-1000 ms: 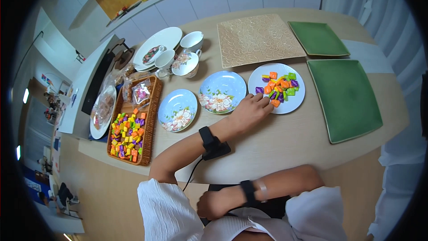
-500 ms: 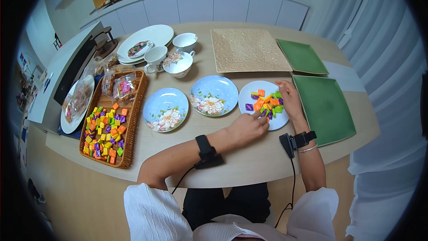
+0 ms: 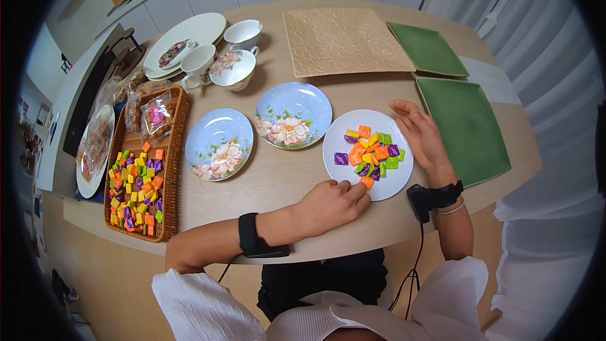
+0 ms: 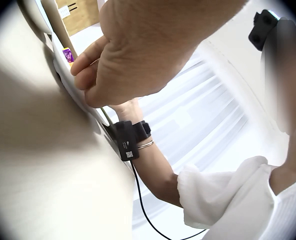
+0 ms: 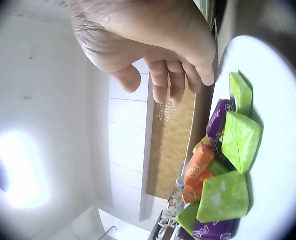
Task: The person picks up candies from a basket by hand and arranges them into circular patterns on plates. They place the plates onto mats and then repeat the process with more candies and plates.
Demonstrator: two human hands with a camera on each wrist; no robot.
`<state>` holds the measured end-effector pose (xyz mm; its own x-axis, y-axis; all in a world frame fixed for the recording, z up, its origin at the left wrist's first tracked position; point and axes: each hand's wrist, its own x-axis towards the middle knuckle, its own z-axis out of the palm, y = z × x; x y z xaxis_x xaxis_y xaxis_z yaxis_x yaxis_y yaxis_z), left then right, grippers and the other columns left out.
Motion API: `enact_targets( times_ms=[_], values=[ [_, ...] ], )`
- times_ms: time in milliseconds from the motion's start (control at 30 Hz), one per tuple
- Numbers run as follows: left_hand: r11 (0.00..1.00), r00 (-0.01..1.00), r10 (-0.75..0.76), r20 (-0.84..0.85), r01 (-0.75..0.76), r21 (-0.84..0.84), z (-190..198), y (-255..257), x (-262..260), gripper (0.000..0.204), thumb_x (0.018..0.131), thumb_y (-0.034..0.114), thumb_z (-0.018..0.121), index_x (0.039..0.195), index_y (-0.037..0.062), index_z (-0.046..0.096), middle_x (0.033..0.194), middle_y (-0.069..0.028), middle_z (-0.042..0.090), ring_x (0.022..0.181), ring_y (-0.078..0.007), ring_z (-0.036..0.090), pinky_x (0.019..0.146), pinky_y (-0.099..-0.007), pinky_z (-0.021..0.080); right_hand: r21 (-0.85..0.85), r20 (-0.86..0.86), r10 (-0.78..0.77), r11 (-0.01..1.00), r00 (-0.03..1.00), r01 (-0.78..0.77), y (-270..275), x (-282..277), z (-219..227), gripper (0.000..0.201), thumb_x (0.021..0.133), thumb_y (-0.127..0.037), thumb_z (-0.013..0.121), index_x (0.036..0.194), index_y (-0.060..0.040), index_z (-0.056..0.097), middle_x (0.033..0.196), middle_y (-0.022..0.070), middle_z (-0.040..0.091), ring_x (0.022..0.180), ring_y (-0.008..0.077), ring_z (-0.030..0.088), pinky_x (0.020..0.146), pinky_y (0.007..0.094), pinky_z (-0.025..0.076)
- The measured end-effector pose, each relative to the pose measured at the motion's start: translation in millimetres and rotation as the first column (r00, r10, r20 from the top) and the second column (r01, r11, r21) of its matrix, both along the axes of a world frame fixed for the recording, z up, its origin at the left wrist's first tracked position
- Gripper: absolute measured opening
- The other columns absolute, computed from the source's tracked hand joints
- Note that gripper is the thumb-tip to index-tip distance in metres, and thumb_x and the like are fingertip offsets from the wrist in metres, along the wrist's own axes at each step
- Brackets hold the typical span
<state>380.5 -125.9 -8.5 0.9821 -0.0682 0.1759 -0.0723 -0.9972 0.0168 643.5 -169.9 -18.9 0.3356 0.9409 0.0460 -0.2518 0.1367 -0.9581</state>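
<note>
A white plate of wrapped candies is flanked by a relaxed, empty right hand and a curled left hand, its grip unclear.

Your left hand: back turned up, fingers bent; can't tell whether they grip. Your left forearm runs back from those fingers, bare below the sleeve. Your right hand: beyond the left fingertips, apart from them, raised, its own fingers lightly curved. Right forearm trails behind them, bare.
</note>
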Motion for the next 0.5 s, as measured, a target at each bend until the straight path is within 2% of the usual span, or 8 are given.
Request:
enact_targets(
  times_ms=[100,200,300,433,500],
  values=[
    [0.993,0.999,0.02,-0.042,-0.025,-0.112,12,2,-5,0.025,0.073,0.012,0.059,0.097,0.0041,0.056,0.1,-0.0077,0.054,0.091,-0.0212,0.056,0.068,-0.0297,0.052,-0.006,0.016,-0.001,1.0,1.0,0.001,-8,5,5,0.038,0.099,-0.023,0.048,0.126,0.0038,0.05,0.126,0.0099,0.054,0.119,0.0133,0.047,0.105,0.0293,0.034],
    [0.983,0.967,0.159,0.201,-0.137,-0.119,9,13,0,0.025,0.072,0.013,0.063,0.095,0.0054,0.055,0.102,-0.0077,0.053,0.094,-0.0233,0.053,0.075,-0.0334,0.047,-0.074,0.026,0.021,0.997,0.999,-0.019,-15,1,12,0.041,0.098,-0.022,0.049,0.129,0.0053,0.047,0.128,0.0111,0.052,0.122,0.0164,0.045,0.106,0.0313,0.033],
    [0.96,0.964,0.237,0.124,-0.213,-0.179,6,18,0,0.028,0.072,0.016,0.068,0.094,0.0064,0.055,0.103,-0.0083,0.053,0.095,-0.0249,0.051,0.078,-0.0356,0.044,-0.059,0.032,0.049,0.997,0.998,-0.047,-18,5,4,0.045,0.098,-0.023,0.049,0.132,0.006,0.043,0.131,0.0127,0.049,0.126,0.0207,0.043,0.107,0.0318,0.034],
    [0.977,0.981,0.196,-0.011,-0.196,-0.078,6,12,-2,0.025,0.071,0.019,0.072,0.089,0.0083,0.058,0.093,-0.005,0.056,0.09,-0.0227,0.054,0.075,-0.0364,0.046,-0.037,-0.087,0.127,0.991,0.988,-0.131,-23,10,-1,0.049,0.097,-0.024,0.051,0.135,0.0056,0.041,0.134,0.0138,0.046,0.13,0.0242,0.039,0.109,0.0329,0.032],
    [0.962,0.977,0.211,-0.018,-0.211,-0.175,16,10,-7,0.025,0.072,0.021,0.072,0.089,0.0082,0.058,0.089,-0.004,0.056,0.088,-0.0219,0.055,0.072,-0.0363,0.047,-0.052,-0.108,0.18,0.981,0.978,-0.186,-26,6,3,0.05,0.097,-0.024,0.051,0.135,0.0051,0.04,0.136,0.0143,0.044,0.132,0.0248,0.037,0.11,0.0333,0.03]
  ],
)
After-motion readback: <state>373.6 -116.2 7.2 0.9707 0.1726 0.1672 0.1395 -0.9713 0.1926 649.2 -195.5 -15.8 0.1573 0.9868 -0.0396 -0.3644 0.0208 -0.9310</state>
